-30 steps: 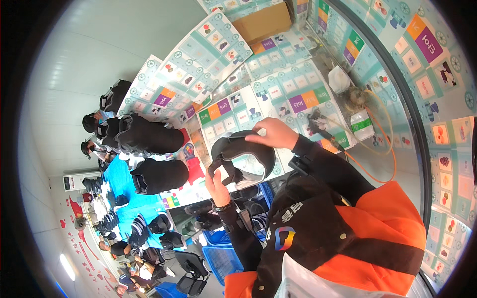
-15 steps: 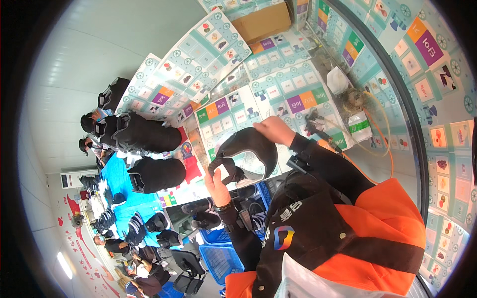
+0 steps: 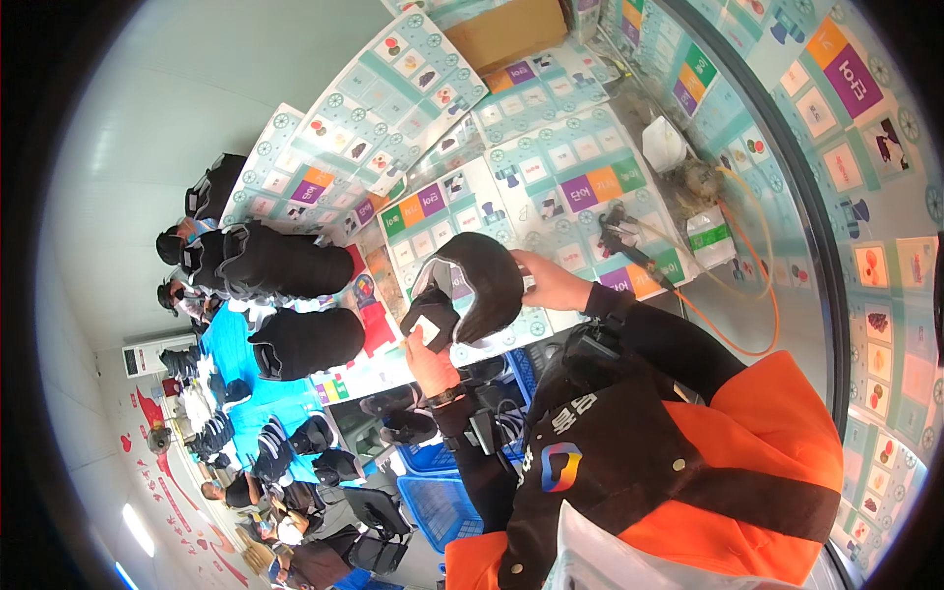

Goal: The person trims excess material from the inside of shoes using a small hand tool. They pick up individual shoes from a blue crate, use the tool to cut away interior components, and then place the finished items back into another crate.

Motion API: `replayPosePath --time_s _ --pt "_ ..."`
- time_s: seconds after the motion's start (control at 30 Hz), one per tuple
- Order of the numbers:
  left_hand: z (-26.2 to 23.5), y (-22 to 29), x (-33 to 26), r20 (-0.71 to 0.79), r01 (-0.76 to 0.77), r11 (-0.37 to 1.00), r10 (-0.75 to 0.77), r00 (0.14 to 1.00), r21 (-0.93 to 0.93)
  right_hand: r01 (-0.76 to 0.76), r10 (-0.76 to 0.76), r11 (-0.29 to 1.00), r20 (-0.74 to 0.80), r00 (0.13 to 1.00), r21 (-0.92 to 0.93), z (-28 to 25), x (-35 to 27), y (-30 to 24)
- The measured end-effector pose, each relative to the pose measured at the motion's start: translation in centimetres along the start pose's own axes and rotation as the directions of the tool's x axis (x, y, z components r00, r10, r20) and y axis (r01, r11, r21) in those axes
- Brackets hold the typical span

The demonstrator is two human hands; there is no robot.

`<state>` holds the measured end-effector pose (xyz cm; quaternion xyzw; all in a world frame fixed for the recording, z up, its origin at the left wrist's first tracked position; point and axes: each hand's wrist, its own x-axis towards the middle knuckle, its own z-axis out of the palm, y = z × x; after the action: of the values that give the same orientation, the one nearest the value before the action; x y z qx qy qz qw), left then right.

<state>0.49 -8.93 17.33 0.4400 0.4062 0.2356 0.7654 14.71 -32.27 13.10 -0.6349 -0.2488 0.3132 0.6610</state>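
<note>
Both hands hold a black shoe upper up over the patterned work table. It is bent into an open loop, with its grey lining showing and a pale label near its left end. My left hand pinches that end beside the label. My right hand grips the right side, its fingertips partly behind the black material. To the left on the table lie stacks of similar black uppers, and a nearer stack sits beside a red printed patch.
Right of my right hand lies a spray gun with an orange hose. Behind it stands a white container. Blue crates and black shoes are below the table edge. Several people work at the lower left.
The shoe upper has turned and shifted slightly left, so its loop opens more toward me. My right hand has come down from its top edge to its right side.
</note>
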Motion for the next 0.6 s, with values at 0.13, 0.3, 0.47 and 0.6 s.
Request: replayPosePath --time_s 0.13,0.3,0.47,0.6 --pt "-1.1 -0.4 1.9 -0.028 0.110 0.989 -0.107 0.994 0.098 -0.071 -0.125 0.715 -0.227 0.966 -0.696 -4.2 -2.2 8.3" --pt "-0.4 -2.7 4.8 0.058 0.204 0.972 -0.212 0.976 0.113 -0.537 0.020 0.345 -0.566 0.824 -0.770 -12.3 -7.7 16.5" --pt "1.1 -4.1 7.7 0.013 0.280 0.947 -0.286 0.958 0.156 -0.389 -0.037 0.353 -0.429 0.903 -0.851 -15.3 -8.0 20.1" --pt "2.5 -5.8 9.5 -0.033 0.355 0.915 -0.356 0.934 0.193 -0.499 -0.042 0.419 -0.565 0.824 -0.759 -14.6 -7.1 18.8"
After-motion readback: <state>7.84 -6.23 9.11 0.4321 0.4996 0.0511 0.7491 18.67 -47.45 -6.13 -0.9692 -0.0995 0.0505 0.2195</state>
